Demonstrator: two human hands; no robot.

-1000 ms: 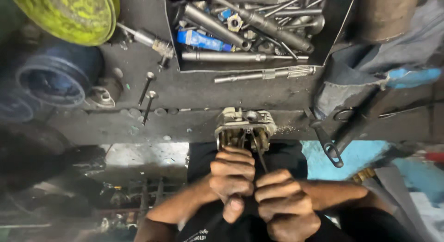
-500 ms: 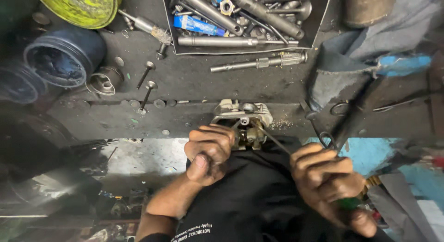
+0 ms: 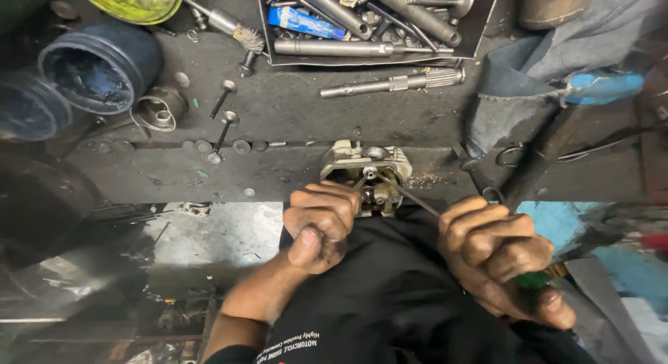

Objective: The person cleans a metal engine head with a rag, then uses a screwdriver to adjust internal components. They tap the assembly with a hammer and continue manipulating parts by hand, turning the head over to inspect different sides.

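A small grey metal engine part sits at the near edge of the dark workbench. My left hand is a closed fist right against the part's near left side. A short thin rod runs from the fist into the part. My right hand is lower right, closed around a green-handled screwdriver. Its thin shaft slants up left into the middle of the part. Both hands are over my black shirt.
A metal tray of sockets, rods and a blue tube stands at the back. A splined shaft lies before it. At the left are two valves, a blue tub and a yellow-green bowl. Cloth and pliers lie right.
My hands were together just below the part. The right hand has pulled out to the lower right with the screwdriver, while the left stays fisted at the part.
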